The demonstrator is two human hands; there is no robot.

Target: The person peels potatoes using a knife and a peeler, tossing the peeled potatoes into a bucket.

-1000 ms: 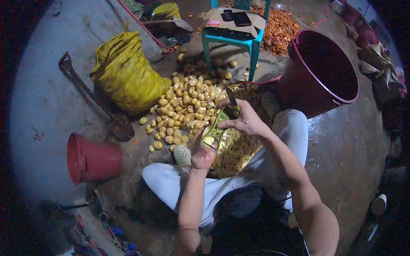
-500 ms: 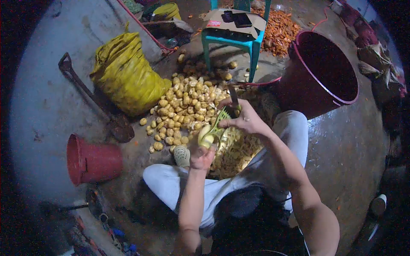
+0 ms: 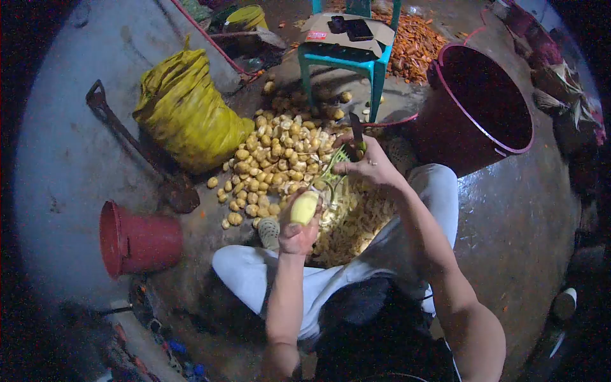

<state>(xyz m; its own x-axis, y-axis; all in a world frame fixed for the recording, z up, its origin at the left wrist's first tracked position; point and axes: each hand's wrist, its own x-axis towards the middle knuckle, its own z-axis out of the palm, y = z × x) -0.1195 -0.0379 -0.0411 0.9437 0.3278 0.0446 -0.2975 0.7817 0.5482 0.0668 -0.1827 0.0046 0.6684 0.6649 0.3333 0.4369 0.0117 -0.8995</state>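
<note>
The left hand (image 3: 298,230) grasps a pale peeled potato (image 3: 305,207); the right hand (image 3: 369,164) grips a green peeler (image 3: 337,167) and a dark-bladed knife (image 3: 358,130); both hands are above the peelings (image 3: 344,230), beside the potato pile (image 3: 278,153).

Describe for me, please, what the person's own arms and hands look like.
The left hand and right hand are ungloved, and no sleeves or watch cover the forearms. A small pale spot on the right hand may be a ring or scrap.
</note>
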